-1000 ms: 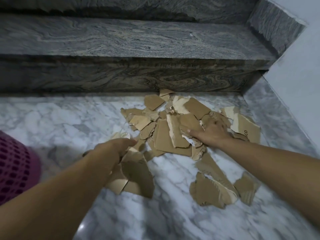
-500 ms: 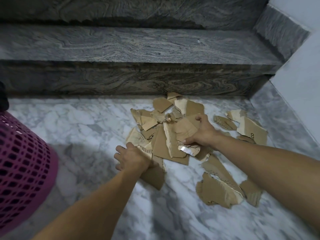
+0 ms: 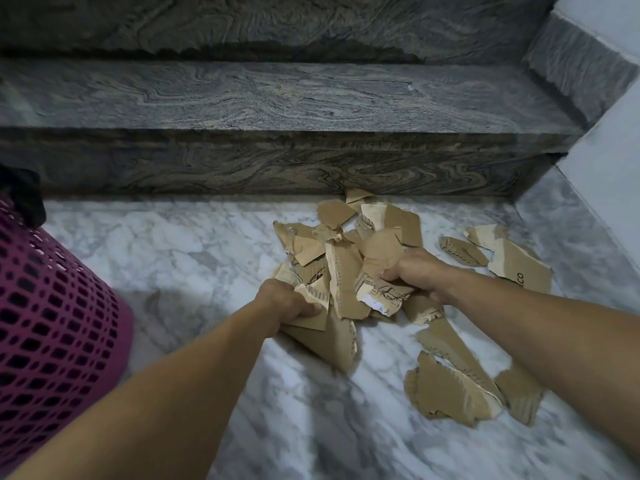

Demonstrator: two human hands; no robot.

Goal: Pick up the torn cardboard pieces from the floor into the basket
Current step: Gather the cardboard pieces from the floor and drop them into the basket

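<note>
Legible text: dark printed letters "CO", run cut off at the torn edge | Carrier: torn cardboard piece, right of frame, lying on marble floor | Other print: faint dark marks on the piece at frame centre, unreadable

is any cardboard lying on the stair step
No, the step is bare; the torn cardboard pieces all lie on the marble floor below it.
</note>
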